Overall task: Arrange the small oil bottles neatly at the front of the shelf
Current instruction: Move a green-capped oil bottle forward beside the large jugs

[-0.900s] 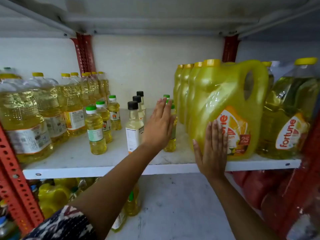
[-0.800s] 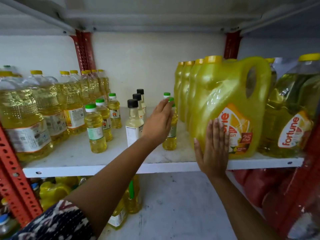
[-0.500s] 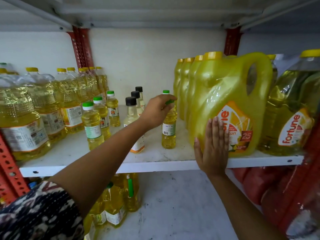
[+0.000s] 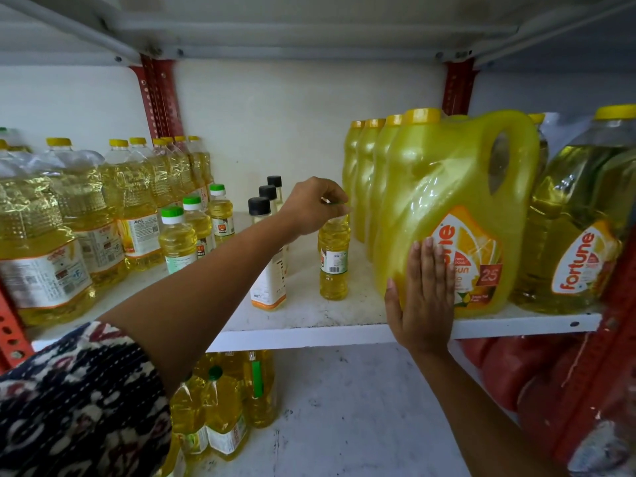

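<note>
My left hand [image 4: 311,206] grips the cap of a small yellow oil bottle [image 4: 334,261] that stands upright on the white shelf [image 4: 309,321], just left of the big jugs. Another bottle behind it is hidden by my hand. A row of three black-capped small bottles [image 4: 260,206] runs back from the front; my forearm crosses the nearest one [image 4: 270,290]. Three green-capped small bottles [image 4: 177,237] stand in a diagonal row further left. My right hand [image 4: 425,297] lies flat against the front of a large yellow Fortune jug [image 4: 457,201].
Large clear oil bottles [image 4: 79,215] fill the shelf's left side, and a row of yellow jugs and a clear Fortune jug [image 4: 578,228] fill the right. Red uprights [image 4: 161,94] stand at the back. More bottles [image 4: 223,407] and red packs [image 4: 516,373] sit on the lower shelf.
My left hand went from an open reach to closing over the small bottle's cap. That bottle now stands slightly nearer the front. My right hand stayed on the jug.
</note>
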The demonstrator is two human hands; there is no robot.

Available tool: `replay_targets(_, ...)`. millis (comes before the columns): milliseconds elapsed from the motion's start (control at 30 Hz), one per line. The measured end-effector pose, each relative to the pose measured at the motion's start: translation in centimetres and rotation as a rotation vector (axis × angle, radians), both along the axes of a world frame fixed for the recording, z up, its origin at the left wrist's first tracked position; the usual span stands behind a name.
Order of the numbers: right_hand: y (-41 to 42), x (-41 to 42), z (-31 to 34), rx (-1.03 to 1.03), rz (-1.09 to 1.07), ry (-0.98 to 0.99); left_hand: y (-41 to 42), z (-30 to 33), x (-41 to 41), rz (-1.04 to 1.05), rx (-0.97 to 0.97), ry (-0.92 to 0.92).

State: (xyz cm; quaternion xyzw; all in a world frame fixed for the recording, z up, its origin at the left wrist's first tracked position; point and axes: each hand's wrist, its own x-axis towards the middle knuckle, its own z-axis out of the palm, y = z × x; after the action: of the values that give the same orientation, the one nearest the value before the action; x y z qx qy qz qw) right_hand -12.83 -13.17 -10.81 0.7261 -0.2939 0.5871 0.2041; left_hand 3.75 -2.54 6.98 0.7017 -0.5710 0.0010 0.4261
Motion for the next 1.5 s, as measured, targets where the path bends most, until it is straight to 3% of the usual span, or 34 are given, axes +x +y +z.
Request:
replay_targets(233,0.0,0.0,0.0,0.000,-0.004,0.002,-0.5,-0.3,-1.0,0.106,-0.044,-0.072)
replay_targets(467,0.0,-0.1,-0.1,-0.009,0.007,-0.006,0.3,-0.3,-0.5,-0.049,0.017,0.119)
replay_targets(833,0.1,-0.1,-0.1,-0.012,0.016,-0.016,0.1,-1.6,-0.8,0.055,-0.135,0.096)
replay_targets(1500,0.0,-0.1,-0.2,0.014,0.014,-0.002,2.6,-2.8,-1.8,-0.090,-0.138,0.238)
